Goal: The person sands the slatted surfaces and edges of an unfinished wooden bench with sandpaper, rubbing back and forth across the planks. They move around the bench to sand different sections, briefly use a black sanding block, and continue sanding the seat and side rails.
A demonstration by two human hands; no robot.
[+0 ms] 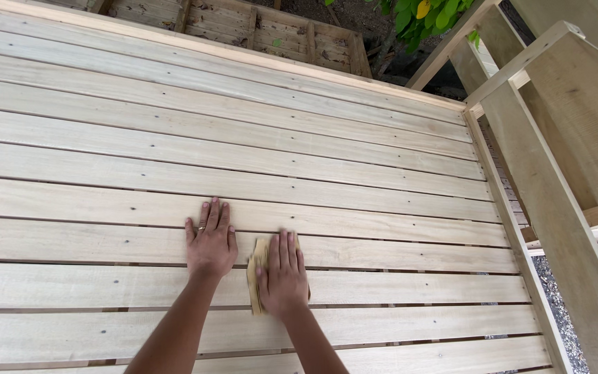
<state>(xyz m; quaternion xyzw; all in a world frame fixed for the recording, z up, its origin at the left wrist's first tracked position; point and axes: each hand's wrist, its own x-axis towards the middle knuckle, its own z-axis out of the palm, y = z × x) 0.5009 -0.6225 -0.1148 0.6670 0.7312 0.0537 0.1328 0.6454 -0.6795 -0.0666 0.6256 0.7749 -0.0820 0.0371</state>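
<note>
Two hands lay flat on a broad surface of pale wooden slats [327,173] that filled most of the frame. The left hand [210,241], just left of centre, rested palm down on bare wood with its fingers stretched forward and close together, a ring on one of them, gripping nothing. The right hand [283,273], just beside it and slightly lower, pressed a tan sheet of sandpaper [257,266] flat against a slat, fingers extended over it rather than pinching; the sheet showed at the left edge of that hand.

To do such rubbing well, I would judge that the palm should keep the sheet flat, the strokes should follow the grain along the slat, and the free hand should brace the body.

No packages, labels or signs were visible. An angled wooden frame [555,138] stood at the right, green leaves [423,14] at the upper right.
</note>
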